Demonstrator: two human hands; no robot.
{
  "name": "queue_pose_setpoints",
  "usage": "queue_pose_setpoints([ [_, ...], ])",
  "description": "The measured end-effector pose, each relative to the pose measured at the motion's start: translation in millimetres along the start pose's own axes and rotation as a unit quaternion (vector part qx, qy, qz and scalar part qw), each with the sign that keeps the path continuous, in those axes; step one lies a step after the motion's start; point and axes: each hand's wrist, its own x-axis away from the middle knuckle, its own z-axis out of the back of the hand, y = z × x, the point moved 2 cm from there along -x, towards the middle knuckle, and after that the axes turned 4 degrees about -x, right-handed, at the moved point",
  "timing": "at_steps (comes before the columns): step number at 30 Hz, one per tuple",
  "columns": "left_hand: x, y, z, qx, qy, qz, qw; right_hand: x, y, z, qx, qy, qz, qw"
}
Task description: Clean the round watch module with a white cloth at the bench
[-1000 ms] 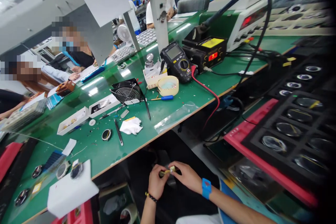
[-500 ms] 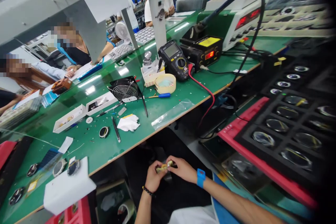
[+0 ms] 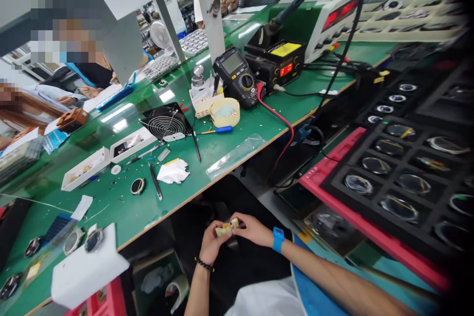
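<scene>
We hold the work low over our lap, below the bench edge, and both hands meet on one small object. Our left hand [image 3: 212, 243], with a beaded bracelet at the wrist, curls around the object from beneath, while our right hand [image 3: 252, 229], with a blue wristband, pinches it from the other side between thumb and fingertips. The small gold-and-white wrapped piece [image 3: 226, 227] sits between them, too small and too covered to tell exactly what it is. For a piece this small, we judge a light, even pinch best, with both wrists kept close together so that it cannot twist or drop into the dark space below. The green bench top [image 3: 237, 123] lies ahead of us, with fine tweezers [image 3: 155, 181] and a round black part [image 3: 138, 186] near its edge, and the red-edged tray [image 3: 351, 222] of round glass parts sits off to our right.
</scene>
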Motion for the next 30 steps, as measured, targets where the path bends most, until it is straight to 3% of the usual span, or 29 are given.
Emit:
queue_pose_setpoints([
  [8,1.2,1.7,5.9,-0.026,0.004,-0.019,0.999,1.0,-1.2,0.9,0.020,0.017,0.008,1.000],
  [15,4.6,-1.0,0.9,-0.086,0.044,-0.040,0.995,3.6,-7.7,0.9,0.060,0.022,0.034,0.997],
  [30,5.8,2.5,-0.9,-0.131,0.055,-0.076,0.987,3.5,-7.4,-0.6,0.078,0.044,0.039,0.995],
])
